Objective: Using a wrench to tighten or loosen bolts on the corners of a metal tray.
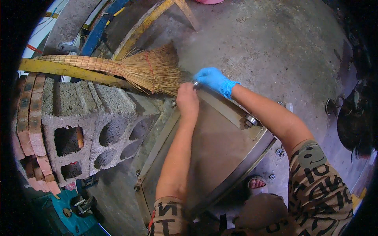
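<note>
Both hands meet at the far corner of a flat metal frame with a brownish panel (224, 133). My bare left hand (188, 98) is closed, its fingertips pinching a small, shiny round metal piece (195, 83) at that corner. My right hand (215, 81), in a blue glove, has its fingers curled on the same piece from the other side. Its exact kind is partly hidden by the fingers. On the frame's right corner sits a bolt with a shiny roller (251, 120). Another bolt (173, 103) stands just left of my left hand.
A straw broom (151, 70) lies just beyond my left hand. Grey concrete blocks (90, 122) and red bricks (33, 114) are stacked at left, beside a yellow metal bar (75, 72). Several small metal rings (272, 177) lie on the floor near my foot. A teal machine (71, 212) stands lower left.
</note>
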A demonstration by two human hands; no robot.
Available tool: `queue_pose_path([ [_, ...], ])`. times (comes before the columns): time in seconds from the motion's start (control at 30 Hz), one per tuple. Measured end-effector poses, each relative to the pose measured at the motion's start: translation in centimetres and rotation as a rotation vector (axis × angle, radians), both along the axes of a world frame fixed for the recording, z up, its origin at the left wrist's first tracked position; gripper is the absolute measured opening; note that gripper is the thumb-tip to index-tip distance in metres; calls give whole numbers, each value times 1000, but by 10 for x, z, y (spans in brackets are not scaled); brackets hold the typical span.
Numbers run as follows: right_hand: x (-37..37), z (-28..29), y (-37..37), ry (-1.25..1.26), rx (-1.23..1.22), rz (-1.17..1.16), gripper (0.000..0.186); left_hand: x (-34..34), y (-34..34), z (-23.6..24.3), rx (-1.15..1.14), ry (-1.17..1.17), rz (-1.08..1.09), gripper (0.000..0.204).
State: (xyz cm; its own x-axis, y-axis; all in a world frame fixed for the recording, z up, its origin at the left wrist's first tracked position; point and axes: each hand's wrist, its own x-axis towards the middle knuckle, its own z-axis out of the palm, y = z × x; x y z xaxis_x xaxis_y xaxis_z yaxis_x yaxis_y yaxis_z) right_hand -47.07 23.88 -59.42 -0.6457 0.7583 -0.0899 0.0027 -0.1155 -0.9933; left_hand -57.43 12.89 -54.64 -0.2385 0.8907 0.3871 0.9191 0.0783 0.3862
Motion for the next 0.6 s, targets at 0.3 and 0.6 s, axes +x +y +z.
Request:
queue_pose_path([
  [0.3, 0, 0, -1, 16, -58, 7, 12, -1, -1, -15, 2, -440, 180, 22],
  [0.6, 3, 4, 0, -32, -6, 7, 14, 2, 7, 0, -129, -1110, 298, 12],
])
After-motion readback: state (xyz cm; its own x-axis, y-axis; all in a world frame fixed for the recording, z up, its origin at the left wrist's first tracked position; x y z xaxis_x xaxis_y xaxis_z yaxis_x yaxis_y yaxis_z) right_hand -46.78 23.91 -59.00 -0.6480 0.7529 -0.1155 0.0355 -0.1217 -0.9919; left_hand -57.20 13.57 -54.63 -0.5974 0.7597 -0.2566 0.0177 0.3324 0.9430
